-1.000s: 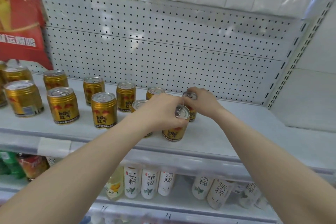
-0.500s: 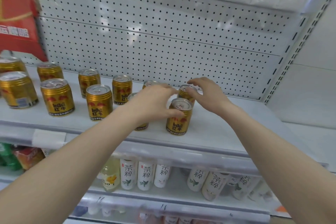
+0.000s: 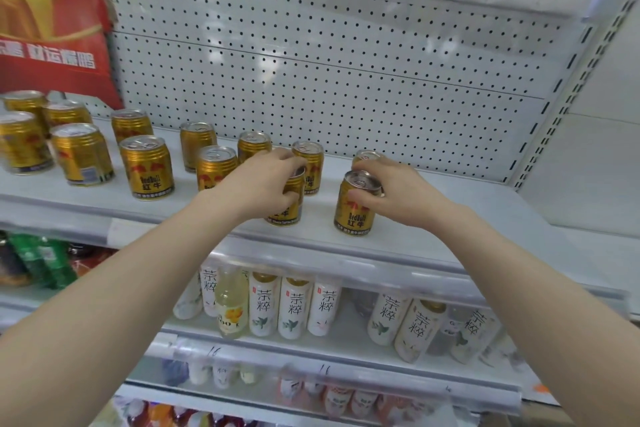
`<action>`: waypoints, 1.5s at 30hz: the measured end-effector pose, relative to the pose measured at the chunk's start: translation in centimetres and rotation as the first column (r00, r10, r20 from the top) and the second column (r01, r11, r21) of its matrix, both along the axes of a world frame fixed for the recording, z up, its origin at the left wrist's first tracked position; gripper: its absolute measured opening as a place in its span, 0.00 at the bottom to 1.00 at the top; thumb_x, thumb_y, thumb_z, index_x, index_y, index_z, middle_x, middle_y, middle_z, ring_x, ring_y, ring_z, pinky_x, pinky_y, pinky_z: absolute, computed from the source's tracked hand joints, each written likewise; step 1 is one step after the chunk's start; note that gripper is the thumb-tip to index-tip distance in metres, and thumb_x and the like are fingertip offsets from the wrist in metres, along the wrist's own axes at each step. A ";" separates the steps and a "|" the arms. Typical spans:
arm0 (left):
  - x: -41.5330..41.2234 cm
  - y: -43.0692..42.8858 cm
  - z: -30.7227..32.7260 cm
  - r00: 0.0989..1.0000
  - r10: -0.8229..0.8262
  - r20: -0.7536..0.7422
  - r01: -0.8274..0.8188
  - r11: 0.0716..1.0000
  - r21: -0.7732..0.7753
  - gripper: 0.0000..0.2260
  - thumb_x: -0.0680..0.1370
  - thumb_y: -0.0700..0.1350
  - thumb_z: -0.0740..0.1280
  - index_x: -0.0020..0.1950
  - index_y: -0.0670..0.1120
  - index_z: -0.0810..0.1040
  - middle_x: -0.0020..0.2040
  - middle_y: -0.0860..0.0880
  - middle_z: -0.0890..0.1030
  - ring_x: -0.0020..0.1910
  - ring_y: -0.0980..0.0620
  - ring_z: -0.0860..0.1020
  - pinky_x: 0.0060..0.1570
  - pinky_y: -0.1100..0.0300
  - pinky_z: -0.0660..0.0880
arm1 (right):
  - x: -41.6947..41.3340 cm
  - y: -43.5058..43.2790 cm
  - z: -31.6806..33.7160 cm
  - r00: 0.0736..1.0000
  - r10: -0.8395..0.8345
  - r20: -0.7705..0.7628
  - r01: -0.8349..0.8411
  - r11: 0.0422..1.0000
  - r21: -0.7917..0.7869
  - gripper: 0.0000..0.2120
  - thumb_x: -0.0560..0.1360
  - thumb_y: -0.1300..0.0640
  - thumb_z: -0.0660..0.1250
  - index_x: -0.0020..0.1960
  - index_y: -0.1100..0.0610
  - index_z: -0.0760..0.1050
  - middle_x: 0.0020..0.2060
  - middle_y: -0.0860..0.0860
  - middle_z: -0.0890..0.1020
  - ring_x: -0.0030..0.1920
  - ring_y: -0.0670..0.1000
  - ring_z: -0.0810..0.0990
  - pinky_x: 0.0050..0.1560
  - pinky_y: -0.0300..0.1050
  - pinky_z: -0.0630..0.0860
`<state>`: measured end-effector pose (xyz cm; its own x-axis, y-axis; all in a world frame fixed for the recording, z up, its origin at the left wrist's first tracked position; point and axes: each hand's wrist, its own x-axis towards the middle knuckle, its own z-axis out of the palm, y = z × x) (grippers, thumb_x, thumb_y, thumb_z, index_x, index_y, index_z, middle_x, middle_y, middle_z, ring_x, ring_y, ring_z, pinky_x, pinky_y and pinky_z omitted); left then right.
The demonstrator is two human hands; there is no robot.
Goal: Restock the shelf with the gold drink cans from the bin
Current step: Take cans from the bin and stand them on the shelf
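While both hands sit on cans at the front of the shelf, the scene breaks down so:

Left fingers (image 3: 290, 198): curled round the side of a gold can (image 3: 288, 203), thumb side hidden behind the hand – a closed wrap, not a pinch at the lid.

Left hand (image 3: 258, 185): covers most of that can; only its lower label and part of the rim show. The can stands upright near the front edge.

Right fingers (image 3: 363, 199): bent over the rim and upper wall of a second gold can (image 3: 355, 210), fingertips pressed against the metal, thumb hidden.

Right hand (image 3: 398, 194): lies on the right side of this can, which stands upright with its red-and-gold label facing the camera.

Can behind right hand (image 3: 367, 156): only its top shows, just behind the knuckles.

Gap between the two held cans: clear shelf, the cans apart.

Other gold cans (image 3: 147, 166): two loose rows running left along the shelf, all upright, the farthest left ones blurred.

Shelf (image 3: 433, 246): pale grey, bare to the right of the right hand.

Back panel (image 3: 329, 62): white pegboard.

Red package (image 3: 52, 17): upper left – above the leftmost cans.

Lower shelf: white tea bottles (image 3: 294, 308) standing in a row, one yellow bottle (image 3: 232, 308) among them.

Bin: out of view.
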<state>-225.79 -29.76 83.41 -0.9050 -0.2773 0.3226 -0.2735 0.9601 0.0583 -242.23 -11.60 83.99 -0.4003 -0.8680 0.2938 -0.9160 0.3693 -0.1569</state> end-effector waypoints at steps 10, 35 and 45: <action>1.7 3.2 0.3 0.997 0.059 -0.044 -0.065 0.989 -0.135 0.25 0.78 0.49 0.63 0.74 0.47 0.64 0.73 0.46 0.66 0.71 0.44 0.62 0.65 0.50 0.67 | 1.0 2.7 -0.6 0.988 0.015 -0.151 -0.005 0.998 0.070 0.26 0.79 0.40 0.56 0.75 0.48 0.62 0.73 0.51 0.66 0.68 0.57 0.67 0.66 0.52 0.67; 7.7 26.8 -40.6 0.940 -0.191 0.282 0.017 0.854 0.519 0.19 0.76 0.41 0.67 0.67 0.46 0.74 0.62 0.45 0.75 0.60 0.42 0.72 0.58 0.49 0.72 | 8.8 28.0 -41.0 0.974 -0.042 0.221 -0.002 0.981 0.196 0.24 0.73 0.62 0.69 0.68 0.60 0.70 0.61 0.61 0.74 0.59 0.64 0.74 0.56 0.56 0.76; 7.2 32.6 -60.4 0.802 -0.307 0.513 -0.163 0.713 0.682 0.28 0.77 0.50 0.68 0.74 0.46 0.63 0.70 0.45 0.67 0.66 0.44 0.69 0.63 0.55 0.66 | 8.7 25.5 -58.2 0.879 -0.340 0.334 0.067 0.782 0.620 0.28 0.73 0.59 0.65 0.72 0.55 0.63 0.63 0.56 0.69 0.59 0.60 0.71 0.53 0.50 0.69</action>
<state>-218.63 2.83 23.02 -0.8657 -0.1231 -0.4851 -0.4094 0.7317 0.5450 -233.55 13.91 25.77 -0.5489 -0.6960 -0.4629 -0.7061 0.6825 -0.1888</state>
